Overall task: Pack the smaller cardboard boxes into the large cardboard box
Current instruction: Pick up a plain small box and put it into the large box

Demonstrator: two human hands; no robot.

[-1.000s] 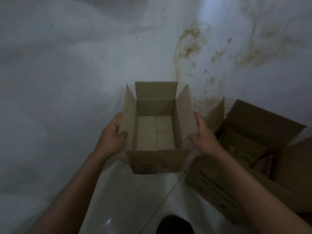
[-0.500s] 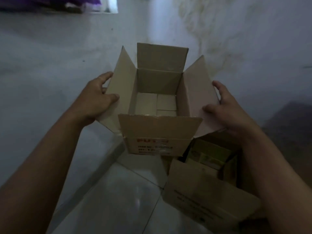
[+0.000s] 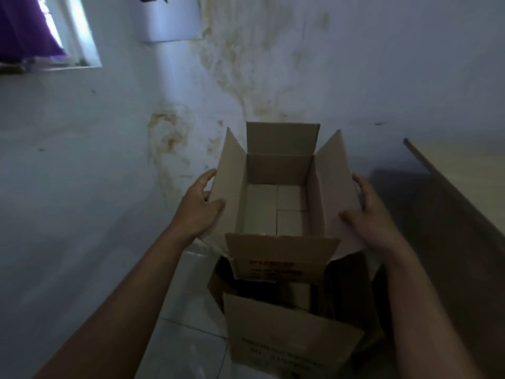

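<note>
I hold a brown cardboard box [image 3: 281,250] in the air with its four flaps open. My left hand [image 3: 198,207] grips its left side flap and my right hand [image 3: 367,214] grips its right side flap. Three pale smaller boxes [image 3: 276,212] lie flat on its bottom. Directly below it on the floor stands a large open cardboard box [image 3: 284,340] with printed text on its near flap; its inside is dark and partly hidden by the held box.
A stained white wall [image 3: 246,77] rises just behind the boxes. A window with purple cloth [image 3: 27,31] is at the upper left. A pale board or tabletop edge [image 3: 451,170] juts in at the right. White floor tiles [image 3: 185,337] lie below.
The held box has shifted right and now hangs over the large box on the floor, which lay to its right before. My view has tilted up, showing the window and more wall.
</note>
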